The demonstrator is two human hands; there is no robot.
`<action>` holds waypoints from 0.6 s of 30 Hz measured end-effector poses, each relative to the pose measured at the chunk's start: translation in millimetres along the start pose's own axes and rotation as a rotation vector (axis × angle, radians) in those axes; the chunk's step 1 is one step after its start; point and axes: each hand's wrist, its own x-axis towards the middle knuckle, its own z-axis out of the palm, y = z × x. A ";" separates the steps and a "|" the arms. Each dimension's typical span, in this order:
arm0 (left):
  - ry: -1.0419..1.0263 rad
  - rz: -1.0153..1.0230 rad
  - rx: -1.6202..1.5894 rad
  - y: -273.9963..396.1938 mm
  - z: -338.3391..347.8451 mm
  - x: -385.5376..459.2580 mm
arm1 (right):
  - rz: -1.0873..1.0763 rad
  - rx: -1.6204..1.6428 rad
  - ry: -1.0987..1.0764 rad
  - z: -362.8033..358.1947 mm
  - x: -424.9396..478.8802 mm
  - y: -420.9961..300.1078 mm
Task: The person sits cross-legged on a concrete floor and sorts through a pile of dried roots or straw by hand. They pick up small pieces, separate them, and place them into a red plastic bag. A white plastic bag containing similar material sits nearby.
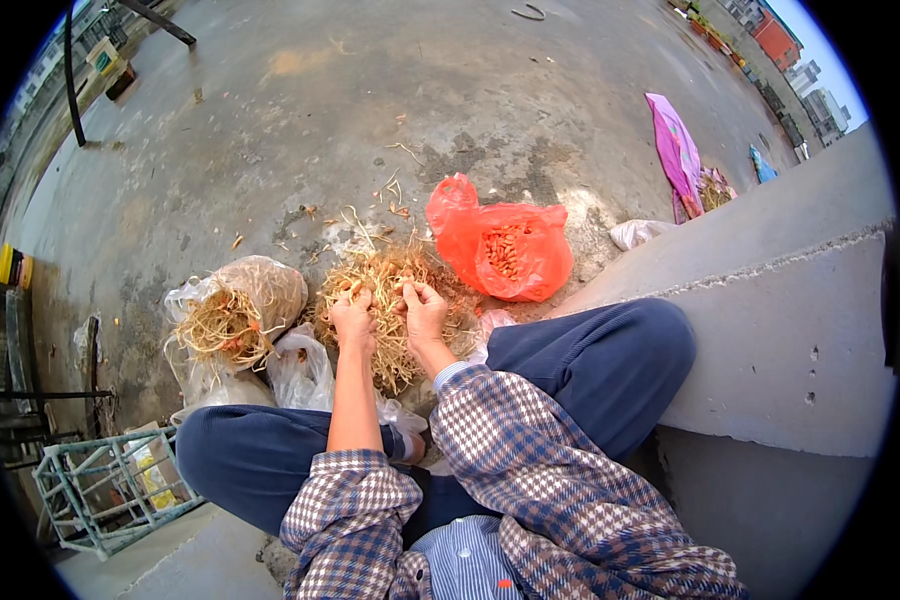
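A heap of dried plant stems and roots (394, 352) lies on the concrete before me. Over its near part, my left hand (355, 319) pinches a small pale pod, seemingly a peanut (356, 286), among the stems. Close by on the right, my right hand (422, 311) has its thumb and fingertips together on another small pale piece, perhaps a peanut pod or a stem end. Beyond my right hand, a red plastic bag (544, 266) stands with its mouth open, holding many peanut-like pods (502, 251). Left of the heap lies a clear plastic bag (274, 281) stuffed with dried stems (225, 326).
More pale plastic bags (300, 371) lie by my left knee. A green metal rack (112, 487) stands at the lower left. A sloping concrete wall (765, 315) rises on my right, with a pink cloth or bag (675, 146) beyond. Loose stem bits (356, 225) are scattered past the heap.
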 end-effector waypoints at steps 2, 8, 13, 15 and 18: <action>-0.036 0.006 0.052 0.0 -2.6 -1.4 | 0.004 0.027 0.014 0.6 -0.7 -4.5; -0.194 0.164 0.266 -2.2 12.9 -9.5 | -0.012 0.035 0.026 -3.8 5.7 -4.4; -0.217 0.116 0.216 2.4 15.1 -15.7 | 0.058 0.031 -0.019 -0.7 0.8 -2.6; -0.201 0.087 0.204 2.1 10.0 -11.5 | 0.063 0.021 -0.020 1.9 -0.9 -2.3; -0.189 0.074 0.179 -0.8 6.4 -6.5 | 0.076 0.026 -0.016 4.3 -2.2 -3.4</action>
